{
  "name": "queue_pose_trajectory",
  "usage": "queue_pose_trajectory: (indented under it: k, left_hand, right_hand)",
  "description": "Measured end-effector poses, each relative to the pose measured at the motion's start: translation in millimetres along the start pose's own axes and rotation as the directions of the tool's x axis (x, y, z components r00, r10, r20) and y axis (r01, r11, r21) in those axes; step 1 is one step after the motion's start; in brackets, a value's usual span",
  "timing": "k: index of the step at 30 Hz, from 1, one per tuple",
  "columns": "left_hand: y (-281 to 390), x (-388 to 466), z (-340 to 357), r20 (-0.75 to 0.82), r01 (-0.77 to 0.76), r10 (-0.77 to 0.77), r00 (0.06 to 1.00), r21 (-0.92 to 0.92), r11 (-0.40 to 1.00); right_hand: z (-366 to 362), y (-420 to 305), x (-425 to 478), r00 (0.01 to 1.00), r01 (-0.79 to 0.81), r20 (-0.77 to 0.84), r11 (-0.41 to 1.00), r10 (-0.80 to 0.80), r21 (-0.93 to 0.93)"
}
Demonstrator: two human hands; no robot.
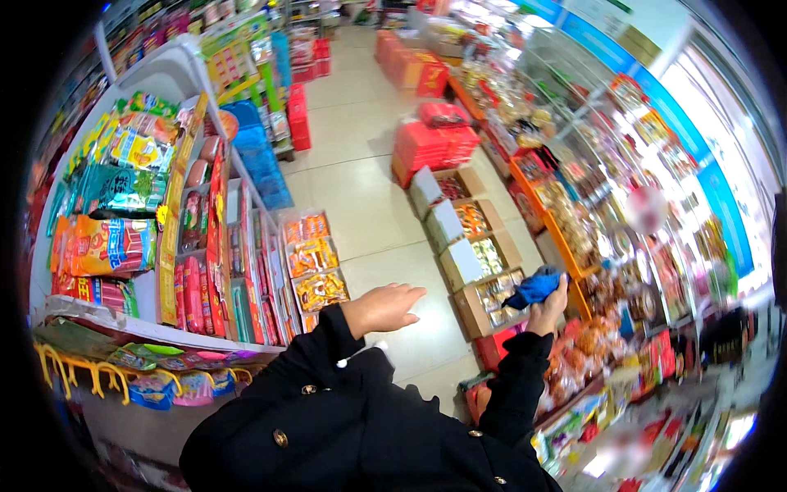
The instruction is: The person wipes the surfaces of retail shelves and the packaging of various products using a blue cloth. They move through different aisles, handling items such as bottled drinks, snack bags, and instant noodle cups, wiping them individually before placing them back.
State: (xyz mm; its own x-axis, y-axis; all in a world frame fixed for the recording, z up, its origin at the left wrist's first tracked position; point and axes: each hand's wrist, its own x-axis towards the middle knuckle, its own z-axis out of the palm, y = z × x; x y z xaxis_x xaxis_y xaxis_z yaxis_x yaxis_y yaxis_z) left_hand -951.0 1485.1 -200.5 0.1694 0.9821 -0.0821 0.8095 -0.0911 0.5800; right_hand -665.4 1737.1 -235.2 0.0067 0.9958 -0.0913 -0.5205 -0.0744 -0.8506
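Observation:
My right hand grips a bunched blue cloth with dark parts, above an open cardboard box of wrapped goods. In front of my body my left hand is stretched over the floor, fingers extended and holding nothing. Just left of it stand boxes of orange and yellow snack packets. A white drawstring end hangs below my left wrist.
Packaged sausages fill the shelf unit on the left. A row of open cartons and stacked red boxes line the tiled aisle. On the right, orange-edged shelves hold bagged foods.

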Motion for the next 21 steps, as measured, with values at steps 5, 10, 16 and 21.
queue_pose_trajectory:
  k: [5,10,16,21]
  left_hand:
    - [-92,26,-18,0.005,0.233,-0.233,0.973,-0.059,0.971]
    - [-164,85,-64,-0.074,0.34,-0.345,0.936,-0.069,0.938]
    - [-212,159,-132,-0.055,0.425,-0.432,0.9,-0.105,0.899]
    - [-290,225,-163,-0.129,0.483,-0.501,0.856,-0.146,0.863]
  right_hand:
    - [149,84,80,0.873,0.167,0.473,0.842,0.116,-0.514]
    - [250,159,75,0.417,-0.205,0.681,0.792,0.602,-0.576]
    - [345,204,127,0.322,-0.353,0.682,0.751,0.657,-0.558]
    - [422,276,190,-0.032,-0.032,0.668,0.667,0.743,-0.744]
